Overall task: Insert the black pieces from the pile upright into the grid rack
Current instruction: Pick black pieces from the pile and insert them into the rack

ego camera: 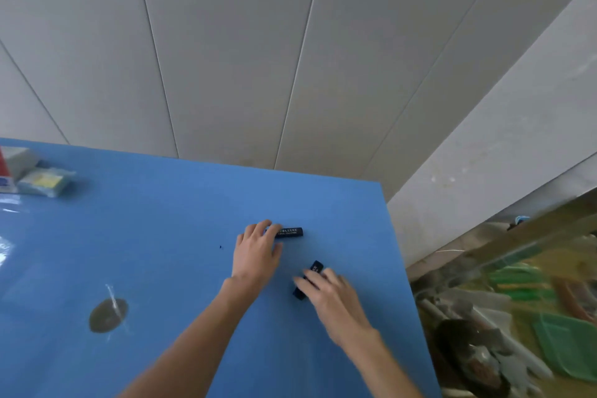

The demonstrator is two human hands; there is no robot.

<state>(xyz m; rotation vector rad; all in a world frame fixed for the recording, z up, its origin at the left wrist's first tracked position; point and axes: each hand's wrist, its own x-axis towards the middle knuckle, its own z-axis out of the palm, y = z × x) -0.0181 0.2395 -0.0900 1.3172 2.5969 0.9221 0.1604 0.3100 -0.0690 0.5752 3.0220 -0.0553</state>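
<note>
Two black oblong pieces with white print lie flat on the blue table. The farther piece lies crosswise; my left hand rests palm down with its fingertips on that piece's left end. The nearer piece lies at a slant, and the fingers of my right hand cover its middle, so only both ends show. That hand is blurred, and whether it pinches the piece or just touches it is unclear. No grid rack and no pile are in view.
Small packets and a red-and-white box sit at the table's far left. A dark round patch marks the table's near left. The table's right edge drops to a cluttered floor area with green objects. A grey panelled wall stands behind.
</note>
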